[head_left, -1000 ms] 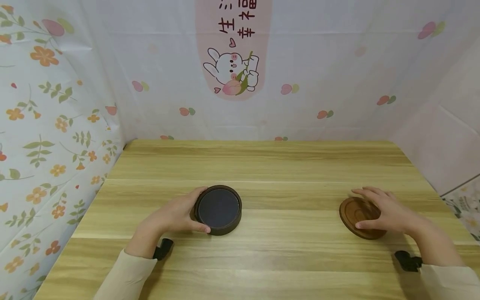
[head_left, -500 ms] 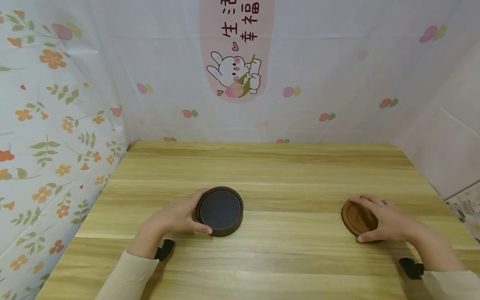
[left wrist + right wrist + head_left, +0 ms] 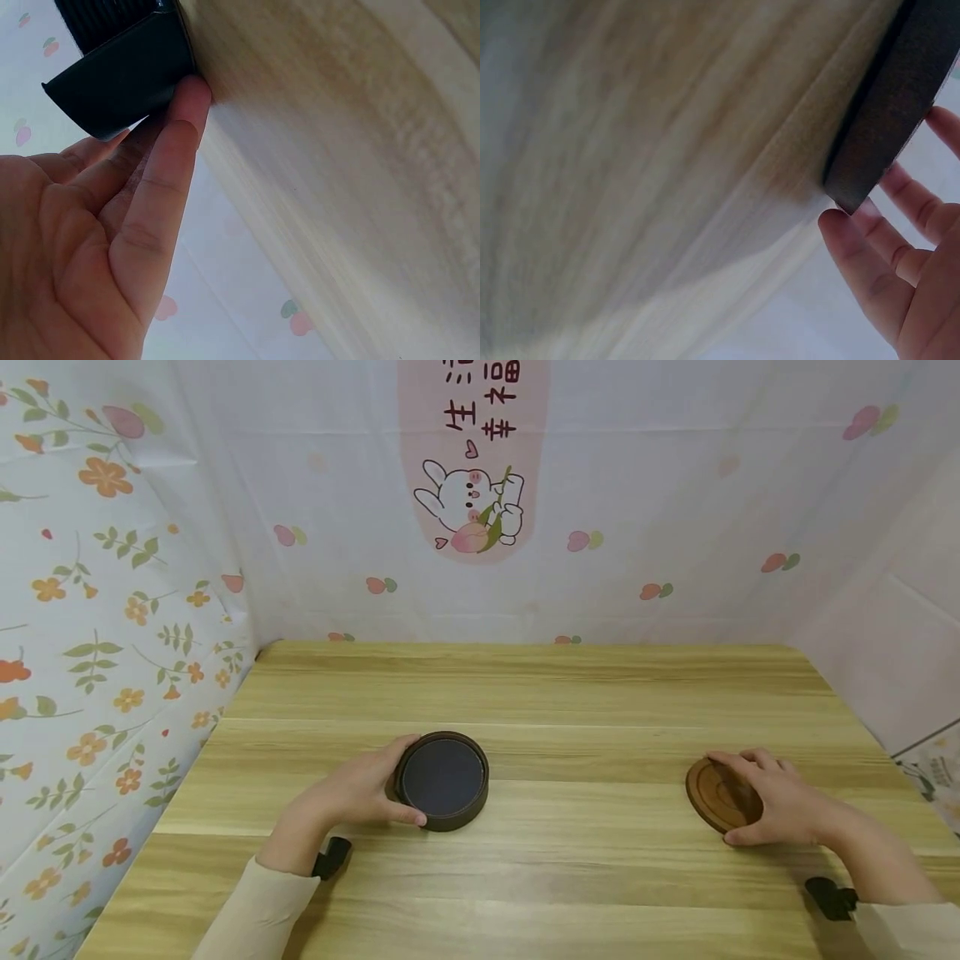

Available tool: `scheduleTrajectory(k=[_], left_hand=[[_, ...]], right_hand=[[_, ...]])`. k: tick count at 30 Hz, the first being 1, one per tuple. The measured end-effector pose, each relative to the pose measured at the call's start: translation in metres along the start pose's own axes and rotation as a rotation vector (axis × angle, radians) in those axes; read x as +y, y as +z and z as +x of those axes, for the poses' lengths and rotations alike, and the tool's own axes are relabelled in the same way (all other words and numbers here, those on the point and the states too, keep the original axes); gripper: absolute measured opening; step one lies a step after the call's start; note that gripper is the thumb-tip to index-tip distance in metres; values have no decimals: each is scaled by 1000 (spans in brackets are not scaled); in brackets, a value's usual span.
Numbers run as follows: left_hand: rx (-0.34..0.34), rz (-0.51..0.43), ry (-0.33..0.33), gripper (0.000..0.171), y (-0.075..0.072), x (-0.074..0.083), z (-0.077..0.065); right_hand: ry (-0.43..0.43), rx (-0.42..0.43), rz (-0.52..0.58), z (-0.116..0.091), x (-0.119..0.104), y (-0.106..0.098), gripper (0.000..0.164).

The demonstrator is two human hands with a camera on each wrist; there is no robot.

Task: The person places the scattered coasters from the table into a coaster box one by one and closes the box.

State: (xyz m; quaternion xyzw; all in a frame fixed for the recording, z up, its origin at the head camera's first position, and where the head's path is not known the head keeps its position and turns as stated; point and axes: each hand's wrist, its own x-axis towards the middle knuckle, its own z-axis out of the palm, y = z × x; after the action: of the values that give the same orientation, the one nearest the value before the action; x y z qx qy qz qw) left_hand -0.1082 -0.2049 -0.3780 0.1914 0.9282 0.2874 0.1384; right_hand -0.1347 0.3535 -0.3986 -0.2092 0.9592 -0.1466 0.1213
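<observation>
At the left of the head view stands a round dark coaster holder [image 3: 444,781] with a black stitched disc on top. My left hand [image 3: 358,792] grips its left side, thumb at the near edge. The left wrist view shows the holder's dark wall [image 3: 124,79] and ridged layers in its gap, with fingers against it. Towards the right lies a round brown wooden disc [image 3: 711,793] with ring grooves, like a coaster or lid. My right hand [image 3: 791,806] holds it by its rim, covering its right part. In the right wrist view fingertips touch the disc's dark edge [image 3: 900,112].
Both things are on a wood-grain table [image 3: 570,868], well apart from each other. A white patterned cloth [image 3: 675,485] hangs behind the table and along its left side. Dark wrist mounts [image 3: 332,857] sit under the wrists.
My right hand has come down from hovering over the wooden disc, and its fingers have closed on the rim. My left hand stays on the coaster holder. The head view has shifted slightly.
</observation>
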Motion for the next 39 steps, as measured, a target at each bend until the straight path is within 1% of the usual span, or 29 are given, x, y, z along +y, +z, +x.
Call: scheduleTrajectory(k=[5,19,29,39], left_hand=[[-9,-7,-19,114,1,0,0],[-13,-12,-14,111,-1,0,1],[-4,-4,-9,113,-1,-1,2],[-9,-28,-8,113,-1,1,1]], right_hand=[[4,-2,10,-2,2,-1,111],[38,17,8,-6,4,-3,105],[39,48,-27,-1,-6,-4,103],[0,80,-38,9,-25,-9,101]])
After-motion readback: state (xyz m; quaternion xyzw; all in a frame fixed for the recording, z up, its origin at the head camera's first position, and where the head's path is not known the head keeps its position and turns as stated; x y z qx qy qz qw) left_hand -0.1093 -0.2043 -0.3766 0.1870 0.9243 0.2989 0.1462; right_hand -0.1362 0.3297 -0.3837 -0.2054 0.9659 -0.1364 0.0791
